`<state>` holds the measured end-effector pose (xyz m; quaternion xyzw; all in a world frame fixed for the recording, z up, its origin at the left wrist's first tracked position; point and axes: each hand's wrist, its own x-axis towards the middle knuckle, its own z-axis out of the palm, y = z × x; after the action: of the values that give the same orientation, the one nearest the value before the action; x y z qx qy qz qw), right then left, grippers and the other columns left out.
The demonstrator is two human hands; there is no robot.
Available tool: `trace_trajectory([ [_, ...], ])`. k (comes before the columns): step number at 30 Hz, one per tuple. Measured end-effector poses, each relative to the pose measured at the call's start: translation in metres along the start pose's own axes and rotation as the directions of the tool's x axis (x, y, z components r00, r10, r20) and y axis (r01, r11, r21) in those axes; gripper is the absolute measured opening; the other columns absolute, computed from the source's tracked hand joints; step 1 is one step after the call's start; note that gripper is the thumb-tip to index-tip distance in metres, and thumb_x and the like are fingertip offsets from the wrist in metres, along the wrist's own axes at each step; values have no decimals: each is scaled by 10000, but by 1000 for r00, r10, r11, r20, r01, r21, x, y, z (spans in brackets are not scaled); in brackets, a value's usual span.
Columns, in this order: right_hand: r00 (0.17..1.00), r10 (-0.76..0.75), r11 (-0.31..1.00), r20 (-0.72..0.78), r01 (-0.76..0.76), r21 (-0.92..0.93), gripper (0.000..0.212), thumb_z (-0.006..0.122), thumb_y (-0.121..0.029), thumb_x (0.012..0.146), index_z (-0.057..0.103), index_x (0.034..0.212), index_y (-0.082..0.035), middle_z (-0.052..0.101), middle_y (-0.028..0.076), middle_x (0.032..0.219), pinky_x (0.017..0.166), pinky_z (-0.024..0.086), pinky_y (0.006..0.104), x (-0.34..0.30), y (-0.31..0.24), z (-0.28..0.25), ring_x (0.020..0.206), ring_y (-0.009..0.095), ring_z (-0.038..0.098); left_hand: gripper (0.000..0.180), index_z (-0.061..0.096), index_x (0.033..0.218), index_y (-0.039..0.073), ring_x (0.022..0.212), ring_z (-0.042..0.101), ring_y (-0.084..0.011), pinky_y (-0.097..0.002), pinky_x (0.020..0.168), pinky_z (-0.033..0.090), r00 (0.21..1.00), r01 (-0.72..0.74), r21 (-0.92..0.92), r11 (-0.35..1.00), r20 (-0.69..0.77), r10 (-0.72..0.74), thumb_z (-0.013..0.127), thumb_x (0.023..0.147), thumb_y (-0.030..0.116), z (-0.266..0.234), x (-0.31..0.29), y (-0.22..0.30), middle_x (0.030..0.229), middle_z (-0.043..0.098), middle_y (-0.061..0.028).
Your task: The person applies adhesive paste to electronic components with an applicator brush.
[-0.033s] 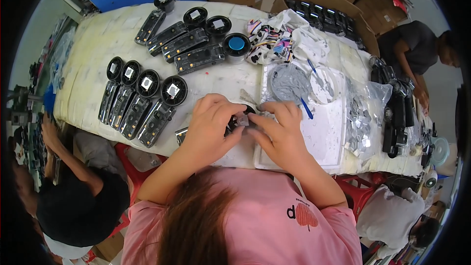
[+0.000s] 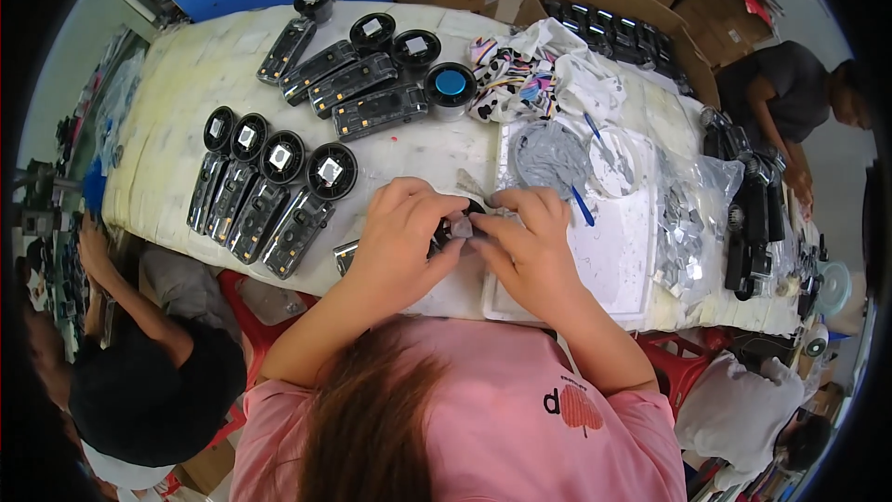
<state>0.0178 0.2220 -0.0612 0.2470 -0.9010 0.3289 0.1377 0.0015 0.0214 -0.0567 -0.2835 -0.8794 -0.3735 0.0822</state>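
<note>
Before us spreads the table (image 2: 167,93), bearing a white tray (image 2: 604,270) and, to the left, a row of four black units (image 2: 265,191). Another black unit (image 2: 443,233), mostly hidden, lies beneath our hands near the tray's left edge. Our left hand (image 2: 401,231) pinches a small grey piece (image 2: 461,227) over it; our right hand's (image 2: 528,244) fingers bend close by, whether gripping we cannot tell.

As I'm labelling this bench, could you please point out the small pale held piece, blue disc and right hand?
Pale piece (image 2: 460,227): head view, face between fingers.
Blue disc (image 2: 450,83): head view, flat top.
Right hand (image 2: 533,240): head view, its back.
</note>
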Motion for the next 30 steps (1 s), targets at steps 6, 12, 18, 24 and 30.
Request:
trace_trajectory([
  [6,1000,-24,1000,11,24,13,265,759,-117,713,707,972,-113,574,63,1095,834,349,409,8,5,3,1021,273,491,443,599,1107,73,1032,506,-319,-442,891,410,998,-21,-16,1000,-64,20,748,690,97,-2,-6,-3,1033,604,-76],
  [12,998,-22,1000,54,23,-6,268,752,-117,725,704,989,-127,573,70,1097,835,355,412,10,2,-1,1031,281,495,449,635,1048,112,1104,472,-345,-475,906,396,993,-111,82,990,-40,115,804,639,182,0,-17,-15,1136,555,-78],
  [18,999,-36,994,26,38,-100,273,745,-77,734,675,997,-104,577,120,1088,860,377,436,1,-3,-14,1006,318,502,560,643,1076,123,1123,464,-349,-475,928,373,998,-61,203,977,-11,65,862,580,262,1,-23,-8,1180,546,-80],
  [24,950,220,892,-223,-289,-349,279,719,-72,781,563,1006,-17,585,180,1043,778,433,453,-28,35,-37,916,392,552,472,641,1100,94,1042,548,-332,-420,850,455,997,67,103,992,23,-70,823,669,158,8,-29,-10,1109,574,-114],
  [30,885,448,844,-130,-466,-264,172,682,-38,820,608,963,22,635,189,886,651,495,433,-34,44,-50,757,386,618,412,649,1081,67,930,596,-318,-378,761,503,993,89,103,991,-80,-81,805,705,124,15,-18,-3,1056,588,-132],
])
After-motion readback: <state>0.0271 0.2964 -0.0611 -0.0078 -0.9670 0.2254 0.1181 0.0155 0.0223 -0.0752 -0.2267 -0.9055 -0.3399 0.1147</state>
